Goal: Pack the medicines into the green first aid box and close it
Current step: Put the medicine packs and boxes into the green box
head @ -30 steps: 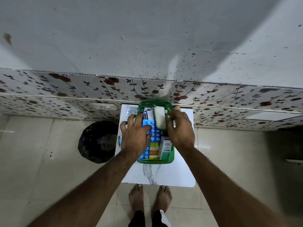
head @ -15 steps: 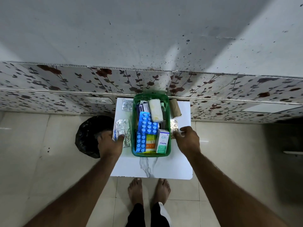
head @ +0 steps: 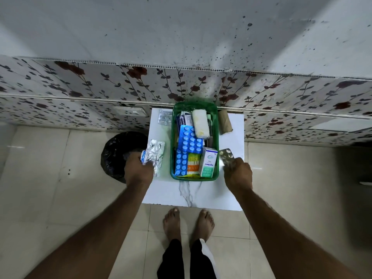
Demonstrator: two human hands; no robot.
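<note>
The green first aid box [head: 215,125] stands open against the far edge of the white tabletop [head: 165,190], already well filled: blue blister cards [head: 189,146], a white gauze roll [head: 200,123] and an Optibex carton [head: 209,164] crowd it. The left hand [head: 137,171] is at the left edge, its fingers clamped on a bundle of crumpled foil strips [head: 154,156]; the right hand [head: 238,174] is at the right edge, fingers closed on a silver pill strip [head: 227,160] just beside the box wall. Both loads go in next, I judge. To do it well, lay them flat on top of the blue cards rather than on end, one hand at a time, so nothing rises above the rim and blocks the lid. A foil strip [head: 165,117] at the far left corner and a brown roll [head: 225,121] right of the box remain outside. No lid is visible
</note>
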